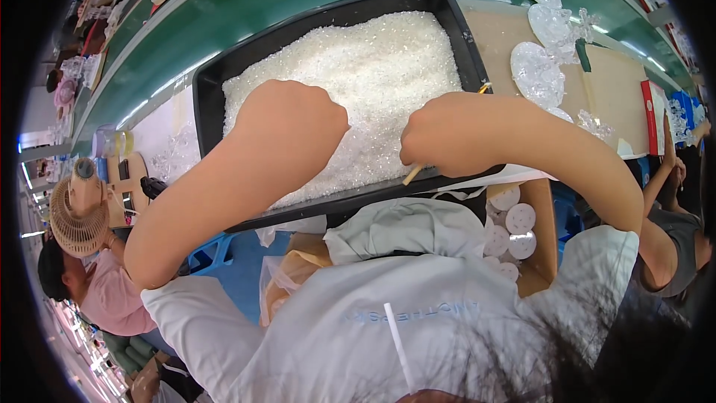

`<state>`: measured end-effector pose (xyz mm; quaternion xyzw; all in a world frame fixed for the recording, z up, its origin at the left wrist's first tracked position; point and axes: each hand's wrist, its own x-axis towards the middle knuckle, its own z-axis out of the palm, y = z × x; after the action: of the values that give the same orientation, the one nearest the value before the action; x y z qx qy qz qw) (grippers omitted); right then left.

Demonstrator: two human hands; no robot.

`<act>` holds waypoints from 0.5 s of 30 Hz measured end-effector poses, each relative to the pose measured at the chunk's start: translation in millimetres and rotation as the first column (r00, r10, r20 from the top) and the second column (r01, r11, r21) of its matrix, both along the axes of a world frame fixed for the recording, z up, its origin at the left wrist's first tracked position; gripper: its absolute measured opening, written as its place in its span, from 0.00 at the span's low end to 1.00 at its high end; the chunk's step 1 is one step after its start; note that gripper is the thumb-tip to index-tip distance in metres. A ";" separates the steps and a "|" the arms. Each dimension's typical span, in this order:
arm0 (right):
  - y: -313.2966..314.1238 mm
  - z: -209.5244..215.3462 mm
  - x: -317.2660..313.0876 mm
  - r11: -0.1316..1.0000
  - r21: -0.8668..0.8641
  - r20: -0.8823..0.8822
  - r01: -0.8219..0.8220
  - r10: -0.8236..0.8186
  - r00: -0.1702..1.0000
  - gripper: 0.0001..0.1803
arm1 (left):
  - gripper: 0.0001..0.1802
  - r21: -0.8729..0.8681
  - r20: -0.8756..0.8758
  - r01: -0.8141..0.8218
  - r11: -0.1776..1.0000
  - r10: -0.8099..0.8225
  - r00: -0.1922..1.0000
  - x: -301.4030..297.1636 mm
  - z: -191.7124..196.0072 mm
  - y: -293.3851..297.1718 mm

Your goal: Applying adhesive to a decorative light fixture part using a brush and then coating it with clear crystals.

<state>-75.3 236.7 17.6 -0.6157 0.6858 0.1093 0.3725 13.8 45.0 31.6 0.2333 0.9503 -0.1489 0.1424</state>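
In the head view, the left hand [298, 123] is over the tray [464, 41] of granules [388, 52], fingers hidden, grip impossible to tell. The right hand [447, 130] pinches a stick [412, 174] above the near rim; catching that rim could scatter granules.
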 end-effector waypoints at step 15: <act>15.9 12.9 4.0 0.501 -0.440 0.390 0.745 -0.641 0.661 0.30 | 0.11 0.028 -0.471 0.046 0.999 -0.027 0.882 76.0 -5.6 -20.2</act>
<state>-71.3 252.6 30.5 -0.3750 0.8382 -0.3127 0.2429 89.9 24.8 26.1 0.2109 0.9546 -0.1853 -0.0997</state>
